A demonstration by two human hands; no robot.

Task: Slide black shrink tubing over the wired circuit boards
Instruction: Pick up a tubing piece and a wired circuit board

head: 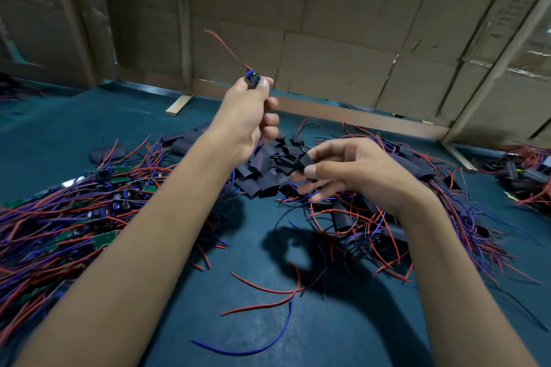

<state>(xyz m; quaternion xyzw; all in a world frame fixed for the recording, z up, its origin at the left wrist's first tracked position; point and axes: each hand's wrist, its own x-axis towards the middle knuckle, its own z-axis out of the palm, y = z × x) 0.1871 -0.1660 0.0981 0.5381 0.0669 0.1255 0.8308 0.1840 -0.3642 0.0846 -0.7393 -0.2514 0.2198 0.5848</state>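
Teal table [262,334] strewn with wires [44,217], cardboard wall [337,9] behind.

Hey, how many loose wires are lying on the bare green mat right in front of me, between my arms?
3, possibly more hidden under the forearms: upper red wire, lower red wire just beneath it, and blue wire curving nearest the camera.

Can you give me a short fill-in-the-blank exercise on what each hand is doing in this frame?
1. The left hand holds up a wired board with a ____ wire sticking upward.
2. The right hand pinches a piece of ____ tubing.
3. The table surface is ____.

Missing words: red; black; teal
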